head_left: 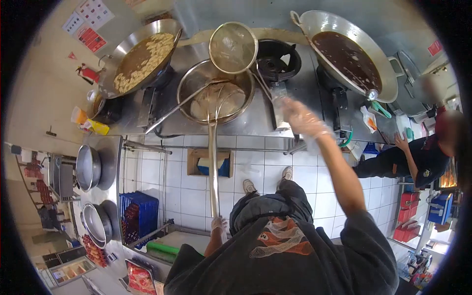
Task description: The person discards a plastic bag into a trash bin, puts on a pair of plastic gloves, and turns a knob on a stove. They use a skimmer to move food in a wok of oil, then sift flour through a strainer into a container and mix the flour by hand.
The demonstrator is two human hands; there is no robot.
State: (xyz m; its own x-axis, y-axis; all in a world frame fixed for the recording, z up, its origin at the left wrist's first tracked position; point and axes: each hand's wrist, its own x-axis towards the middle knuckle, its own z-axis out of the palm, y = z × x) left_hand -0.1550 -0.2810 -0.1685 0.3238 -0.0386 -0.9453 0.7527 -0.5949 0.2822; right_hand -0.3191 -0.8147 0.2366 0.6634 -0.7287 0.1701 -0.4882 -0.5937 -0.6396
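Note:
In a clear plastic glove, my right hand (305, 118) is closed round the handle of a round mesh strainer (233, 47), held over the back rim of a steel bowl (186, 88). My left hand (219, 225), also gloved, is at the lower end of a long metal handle (213, 167). That handle reaches up to the bowl, where a wire-framed tool (228, 98) rests. A second long-handled utensil (172, 110) leans across the bowl's left rim. The bowl's contents are hard to make out.
Left stands a wok (105, 81) of oil with pale pieces frying; right, a wok (389, 88) of dark oil with a thermometer. A black burner (278, 61) sits behind the strainer's handle. Another person (413, 157) stands at the right. A blue crate (142, 211) is at lower left.

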